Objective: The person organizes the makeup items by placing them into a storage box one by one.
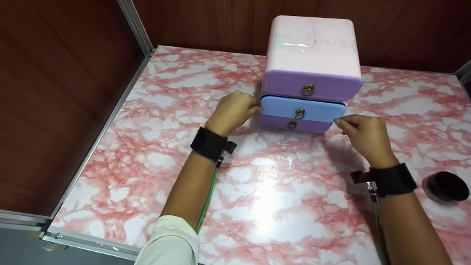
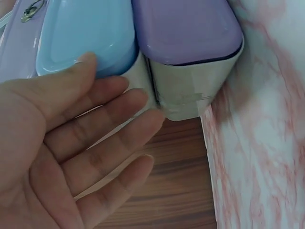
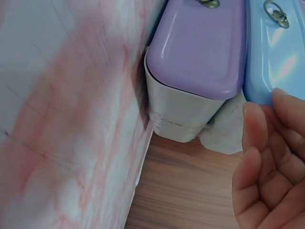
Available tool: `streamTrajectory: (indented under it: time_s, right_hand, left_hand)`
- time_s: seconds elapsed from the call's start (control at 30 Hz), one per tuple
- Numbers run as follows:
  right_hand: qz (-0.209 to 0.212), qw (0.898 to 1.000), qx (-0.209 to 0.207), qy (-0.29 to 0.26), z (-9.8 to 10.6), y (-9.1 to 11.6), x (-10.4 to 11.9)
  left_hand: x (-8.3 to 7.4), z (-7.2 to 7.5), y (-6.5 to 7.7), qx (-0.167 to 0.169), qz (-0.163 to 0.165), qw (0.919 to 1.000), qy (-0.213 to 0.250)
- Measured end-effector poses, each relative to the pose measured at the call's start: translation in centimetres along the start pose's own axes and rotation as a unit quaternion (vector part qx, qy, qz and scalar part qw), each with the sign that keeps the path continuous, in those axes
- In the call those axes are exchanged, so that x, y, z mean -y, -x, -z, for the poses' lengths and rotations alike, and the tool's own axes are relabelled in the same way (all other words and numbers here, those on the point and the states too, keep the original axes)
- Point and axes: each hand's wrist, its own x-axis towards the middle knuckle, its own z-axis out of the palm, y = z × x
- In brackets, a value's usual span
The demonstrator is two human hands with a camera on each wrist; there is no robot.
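Observation:
A small cabinet (image 1: 312,48) with a white-pink shell has a purple top drawer (image 1: 283,84), a light blue middle drawer (image 1: 279,106) and a purple bottom drawer (image 1: 312,126). A dark gap shows along the blue drawer's upper edge. My left hand (image 1: 234,110) pinches that drawer's left edge, thumb on its front and index finger at the side; the other fingers spread loosely in the left wrist view. At the opposite edge, my right hand (image 1: 368,138) grips the blue drawer between thumb and index finger, remaining fingers curled. Small metal rings hang on the drawer fronts.
A round black-topped container (image 1: 446,187) stands at the right, beside my right forearm. The red-and-white marbled table (image 1: 158,165) has metal framing (image 1: 99,127) along its left side. Dark wood panels (image 1: 206,25) rise behind and to the left.

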Motion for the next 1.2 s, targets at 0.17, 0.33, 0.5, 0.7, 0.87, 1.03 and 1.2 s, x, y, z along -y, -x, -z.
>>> streamTrajectory:
  time_s: [0.17, 0.33, 0.5, 0.7, 0.87, 1.03, 1.2]
  right_hand:
    - [0.005, 1.0, -0.019, 0.01, -0.4, 0.0, -0.1]
    - [0.015, 0.999, -0.044, 0.02, -0.9, -0.1, -0.3]
    - [0.022, 0.998, -0.054, 0.024, -1.2, -0.1, -0.5]
    - [0.015, 0.998, -0.052, 0.025, -1.5, 0.0, -0.6]
    - [0.012, 0.999, -0.046, 0.024, -1.7, -0.1, -0.7]
    - [-0.008, 1.0, 0.004, -0.015, -2.3, 0.1, -0.4]
    - [-0.027, 0.988, 0.11, -0.103, -3.9, 0.3, 0.3]
  left_hand:
    - [0.1, -0.3, -0.1, -0.028, -0.001, 0.9996, -0.011]
    - [0.1, -0.7, -0.3, -0.051, -0.001, 0.9985, -0.019]
    - [0.1, -0.8, -0.4, -0.06, 0.001, 0.998, -0.02]
    - [0.1, -1.0, -0.4, -0.074, -0.006, 0.9969, -0.023]
    - [0.1, -1.0, -0.4, -0.071, -0.008, 0.9966, -0.042]
    - [-0.1, -0.7, -0.4, -0.065, -0.005, 0.9973, -0.035]
    - [-0.4, -0.2, -0.4, -0.098, -0.021, 0.9949, -0.008]
